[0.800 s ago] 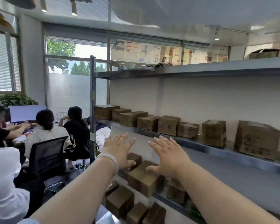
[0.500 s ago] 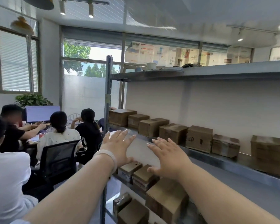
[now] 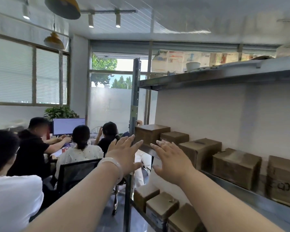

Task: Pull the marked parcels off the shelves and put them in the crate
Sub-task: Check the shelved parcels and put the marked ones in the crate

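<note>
- Both grips are bare and slack. The left grip [image 3: 126,154] and right grip [image 3: 171,162] are spread flat, fingers straight, palms fwd, holding nothing.
- They hover at the left end of the mid shelf [image 3: 241,190], by the post [image 3: 134,101]. We can't tell if a fingertip touches either.
- The parcels [image 3: 199,153] sit in a row on the mid shelf, close side by side. More lie on the lower shelf [image 3: 141,208]. We judge none pulled yet. The crate isn't in view.
- Marks: only the far-right parcel [image 3: 283,180] shows a dark scribble on its front. The 3rd parcel has a dark patch on top, too blurred to read.
- Risk 1: we grab an unmarked parcel, because the faces nearest the grips show no mark from this angle. Check before pulling.
- Risk 2: the row is tight, so dragging one out prob. pulls its neighbour to the shelf lip, and it could drop onto the lower row.
- Risk 3: the left grip is at the post w/ a bracelet [image 3: 112,166] on the wrist. A quick reach could knock or snag it there.
- Risk 4: seated people [image 3: 80,148] and a chair [image 3: 75,173] are near on the left. Swinging a parcel out that way could clip them, esp. as we can't see where the crate stands.
</note>
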